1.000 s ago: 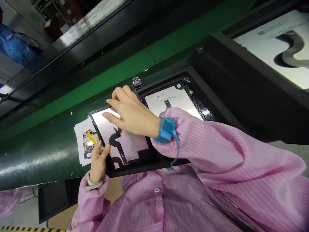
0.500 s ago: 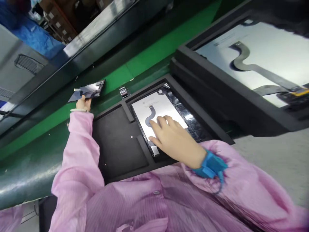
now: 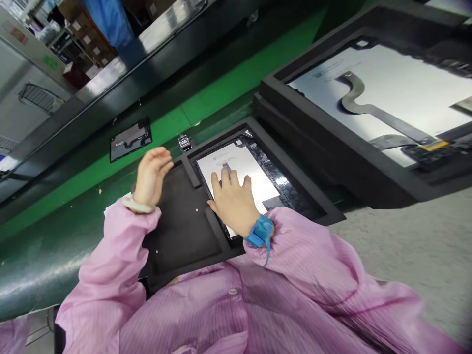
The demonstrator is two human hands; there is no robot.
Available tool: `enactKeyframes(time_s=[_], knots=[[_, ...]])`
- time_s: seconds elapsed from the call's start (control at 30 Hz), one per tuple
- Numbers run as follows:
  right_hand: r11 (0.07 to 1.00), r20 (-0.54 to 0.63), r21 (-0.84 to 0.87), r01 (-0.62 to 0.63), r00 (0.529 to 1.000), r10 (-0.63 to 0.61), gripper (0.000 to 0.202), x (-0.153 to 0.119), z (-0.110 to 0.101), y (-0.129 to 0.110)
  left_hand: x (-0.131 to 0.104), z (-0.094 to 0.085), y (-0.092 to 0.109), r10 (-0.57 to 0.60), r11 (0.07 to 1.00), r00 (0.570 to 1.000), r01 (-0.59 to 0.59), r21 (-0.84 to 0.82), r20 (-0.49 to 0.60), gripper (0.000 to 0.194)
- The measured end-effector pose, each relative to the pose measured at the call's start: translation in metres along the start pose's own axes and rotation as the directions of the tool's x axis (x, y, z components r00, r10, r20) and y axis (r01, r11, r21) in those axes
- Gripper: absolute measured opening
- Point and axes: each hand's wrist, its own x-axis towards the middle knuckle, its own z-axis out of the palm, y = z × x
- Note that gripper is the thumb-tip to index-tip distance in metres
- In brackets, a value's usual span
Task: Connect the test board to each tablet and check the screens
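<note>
My right hand (image 3: pixel 236 204) is spread palm down over a tablet screen assembly (image 3: pixel 260 169) with a white backing, which sits in the right recess of a black foam tray (image 3: pixel 191 221). The hand covers most of the flex cable; whether it presses on the panel I cannot tell. My left hand (image 3: pixel 151 174) is raised over the tray's left edge, fingers apart and nothing in it. Beyond it, a second tablet panel (image 3: pixel 131 140) with a dark curved cable lies on the green belt (image 3: pixel 169 118).
A small dark device with a lit label (image 3: pixel 185 143) stands behind the tray. At right, stacked black foam trays (image 3: pixel 317 137) hold another white-backed panel (image 3: pixel 394 93) with a long flex cable. A metal rail (image 3: pixel 121 73) runs behind the belt, with cardboard boxes (image 3: pixel 88 37) beyond.
My left hand has let go of the second tablet panel, now on the belt, and has drawn back toward the tray. My right hand has shifted left over the screen, covering the cable.
</note>
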Motion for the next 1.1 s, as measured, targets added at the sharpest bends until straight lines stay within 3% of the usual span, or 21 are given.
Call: enactKeyframes(time_s=[0.1, 0.2, 0.3, 0.57, 0.7, 0.87, 1.0, 1.1], knots=[[0.999, 0.032, -0.016, -0.034, 0.999, 0.035, 0.061, 0.001, -0.005, -0.004, -0.034, 0.013, -0.009, -0.19, 0.98, 0.973, 0.195, -0.027, 0.132, 0.035], [0.992, 0.024, -0.044, -0.117, 0.993, 0.118, 0.057, 0.0, -0.006, -0.014, -0.059, 0.025, -0.018, -0.407, 0.905, 0.89, 0.423, -0.039, 0.204, 0.039], [0.985, -0.007, -0.054, -0.165, 0.986, 0.165, 0.058, -0.001, -0.001, -0.024, -0.067, 0.033, -0.028, -0.486, 0.854, 0.846, 0.513, -0.085, 0.219, 0.038], [0.991, -0.117, -0.133, -0.025, 0.993, 0.009, 0.054, -0.006, 0.004, -0.017, -0.065, 0.055, -0.041, -0.515, 0.794, 0.824, 0.562, -0.229, 0.236, 0.036], [0.993, -0.189, -0.113, -0.025, 0.982, 0.003, 0.055, -0.015, 0.005, -0.002, -0.069, 0.065, -0.035, -0.563, 0.742, 0.809, 0.584, -0.33, 0.166, 0.038], [0.989, -0.172, -0.139, -0.047, 0.985, 0.023, 0.057, -0.021, 0.006, 0.01, -0.075, 0.076, -0.028, -0.591, 0.687, 0.788, 0.603, -0.404, 0.173, 0.026], [0.989, -0.169, -0.135, -0.057, 0.985, 0.033, 0.056, -0.02, 0.005, 0.015, -0.078, 0.088, -0.028, -0.551, 0.691, 0.803, 0.592, -0.414, 0.228, 0.027], [0.993, -0.173, -0.101, -0.063, 0.984, 0.045, 0.058, -0.023, 0.003, 0.029, -0.08, 0.094, -0.031, -0.526, 0.739, 0.838, 0.534, -0.411, 0.142, 0.036]])
